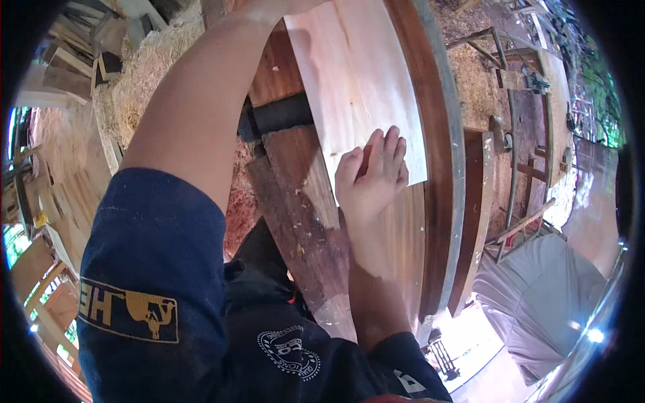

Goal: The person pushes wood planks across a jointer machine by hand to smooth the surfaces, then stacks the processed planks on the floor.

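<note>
A pale, smooth wooden board [356,74] lies lengthwise ahead of me on top of brown timber. My left arm stretches far forward, and my left hand [299,5] is at the board's far left corner. The picture's upper edge cuts that hand off, so its fingers are hidden. Over the near end of the board is my right hand [373,168], thumb apart from the other fingers, which are lightly bent and point away from me. Nothing shows in it; whether it touches the board I cannot tell. Another plank [406,248] continues under the board's near end.
Thick brown beams [443,168] run along the board's right side. Rough dark planks [302,208] lie at its left. Wood shavings [151,74] cover ground at the left. A grey cloth cover [537,295] drapes over something at the lower right, below a wooden frame [514,168].
</note>
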A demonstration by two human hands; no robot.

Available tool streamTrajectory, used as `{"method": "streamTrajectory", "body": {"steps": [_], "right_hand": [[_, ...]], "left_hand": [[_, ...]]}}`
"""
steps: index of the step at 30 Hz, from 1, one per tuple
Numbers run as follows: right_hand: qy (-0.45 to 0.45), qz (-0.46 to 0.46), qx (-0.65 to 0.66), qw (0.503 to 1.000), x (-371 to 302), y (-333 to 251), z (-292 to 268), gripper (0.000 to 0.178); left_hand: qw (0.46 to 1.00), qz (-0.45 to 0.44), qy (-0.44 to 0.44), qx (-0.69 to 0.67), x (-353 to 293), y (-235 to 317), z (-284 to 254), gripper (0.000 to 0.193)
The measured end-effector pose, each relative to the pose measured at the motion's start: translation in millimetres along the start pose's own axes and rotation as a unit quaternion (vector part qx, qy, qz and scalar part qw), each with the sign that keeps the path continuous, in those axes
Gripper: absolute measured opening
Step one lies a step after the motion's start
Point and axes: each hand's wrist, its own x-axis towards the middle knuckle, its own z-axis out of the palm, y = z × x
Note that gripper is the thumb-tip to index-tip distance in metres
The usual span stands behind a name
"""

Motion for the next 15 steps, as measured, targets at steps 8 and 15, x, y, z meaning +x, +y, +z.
{"method": "streamTrajectory", "body": {"steps": [8,15], "right_hand": [[-0.008,-0.011,-0.011,1.0,16.5,-6.6,10.8,0.053],[-0.04,-0.057,-0.011,0.998,37.8,-20.8,12.9,0.067]], "left_hand": [[1.0,0.011,0.004,-0.011,11.3,-20.2,6.4,0.057],[0.998,-0.053,0.007,-0.021,17.3,-23.2,-9.2,0.066]]}}
